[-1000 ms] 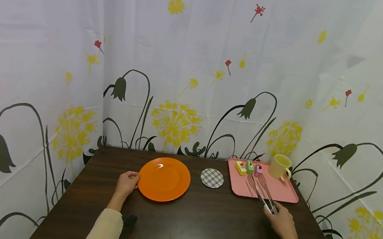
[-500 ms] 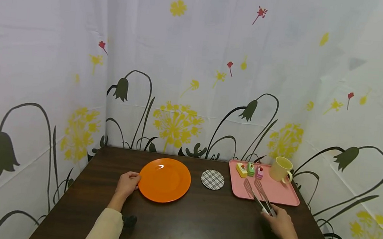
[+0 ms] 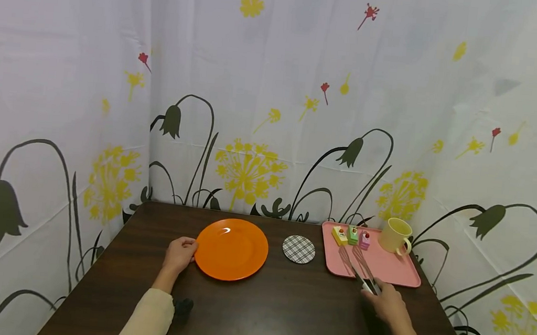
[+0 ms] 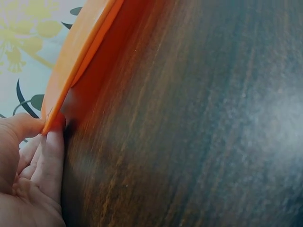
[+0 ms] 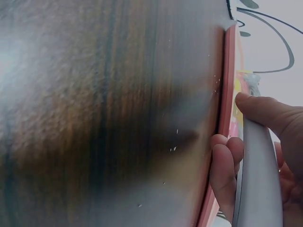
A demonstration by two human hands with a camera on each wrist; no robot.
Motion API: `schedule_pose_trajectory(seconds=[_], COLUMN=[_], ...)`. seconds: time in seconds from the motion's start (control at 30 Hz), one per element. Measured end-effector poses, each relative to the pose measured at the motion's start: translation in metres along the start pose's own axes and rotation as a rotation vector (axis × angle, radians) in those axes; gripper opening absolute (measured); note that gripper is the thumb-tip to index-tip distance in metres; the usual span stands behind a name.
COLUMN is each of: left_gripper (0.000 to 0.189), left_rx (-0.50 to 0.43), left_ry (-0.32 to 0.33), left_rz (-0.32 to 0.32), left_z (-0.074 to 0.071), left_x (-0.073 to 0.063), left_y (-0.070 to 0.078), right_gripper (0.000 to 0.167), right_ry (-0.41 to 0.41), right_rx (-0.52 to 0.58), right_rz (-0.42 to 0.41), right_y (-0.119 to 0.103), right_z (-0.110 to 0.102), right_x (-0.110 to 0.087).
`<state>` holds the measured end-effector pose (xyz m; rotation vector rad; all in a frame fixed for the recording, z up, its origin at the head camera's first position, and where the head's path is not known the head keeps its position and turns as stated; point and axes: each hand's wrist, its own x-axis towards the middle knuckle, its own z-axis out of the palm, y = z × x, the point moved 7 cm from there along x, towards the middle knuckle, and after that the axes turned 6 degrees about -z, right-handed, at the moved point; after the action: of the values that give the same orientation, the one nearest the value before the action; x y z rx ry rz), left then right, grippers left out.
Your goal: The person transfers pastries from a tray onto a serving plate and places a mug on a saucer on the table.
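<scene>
At the left edge of an orange plate (image 3: pixel 231 250), my left hand (image 3: pixel 179 255) pinches the rim. The left wrist view shows the thumb above the rim and fingers (image 4: pixel 49 161) beneath it. My right hand (image 3: pixel 389 302) grips a pair of metal tongs (image 3: pixel 365 272), whose handle (image 5: pixel 259 175) fills part of the right wrist view. Their slotted ends stand apart over the pink tray (image 3: pixel 395 269), with nothing between them. Just beyond those ends sit three small toy cakes on the tray: a yellow one (image 3: pixel 339 235), a green one (image 3: pixel 352 235) and a pink-purple one (image 3: pixel 364 240).
A pale yellow mug (image 3: pixel 395 236) stands at the tray's back right, handle facing front right. Between plate and tray lies a round checked coaster (image 3: pixel 298 249). The dark wooden table (image 3: pixel 261 314) meets a flower-printed curtain (image 3: pixel 265 83) behind.
My right hand has shifted slightly left with the tongs, and their ends have drawn away from the cakes toward the tray's left front. The left hand stays at the plate's rim.
</scene>
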<state>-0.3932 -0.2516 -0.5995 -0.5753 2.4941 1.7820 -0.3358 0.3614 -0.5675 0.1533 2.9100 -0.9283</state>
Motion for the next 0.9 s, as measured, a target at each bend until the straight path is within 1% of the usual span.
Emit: schedule_pose_trajectory(seconds=[0.13, 0.17, 0.23, 0.37, 0.5, 0.6, 0.73, 0.9], left_gripper=[0.038, 0.038, 0.039, 0.040, 0.038, 0.037, 0.037, 0.037], left_rx=[-0.010, -0.011, -0.011, 0.000, -0.013, -0.019, -0.009, -0.014], left_ry=[0.005, 0.006, 0.002, -0.004, 0.005, 0.012, 0.016, 0.023], left_rz=[0.002, 0.000, 0.003, 0.003, -0.013, -0.013, 0.005, 0.012], left_z=[-0.001, -0.002, -0.002, 0.000, 0.002, 0.002, 0.003, 0.002], left_x=[-0.004, -0.005, -0.005, -0.001, -0.002, -0.004, -0.003, -0.001], left_y=[0.001, 0.000, 0.000, -0.002, -0.002, -0.002, 0.001, 0.003], right_gripper=[0.054, 0.052, 0.055, 0.070, 0.066, 0.061, 0.066, 0.073], right_ry=[-0.004, -0.005, -0.007, -0.012, -0.030, -0.042, -0.044, -0.045], right_rx=[0.047, 0.054, 0.054, 0.051, 0.046, 0.041, 0.034, -0.022], right_rz=[-0.022, -0.027, -0.031, -0.009, 0.014, 0.030, 0.047, 0.042], right_y=[-0.005, -0.006, -0.009, -0.009, -0.009, -0.009, -0.010, -0.014], right_z=[0.005, 0.006, 0.007, 0.007, 0.009, 0.011, 0.010, 0.008], right_x=[0.001, 0.002, 0.001, 0.002, 0.006, 0.007, 0.010, 0.014])
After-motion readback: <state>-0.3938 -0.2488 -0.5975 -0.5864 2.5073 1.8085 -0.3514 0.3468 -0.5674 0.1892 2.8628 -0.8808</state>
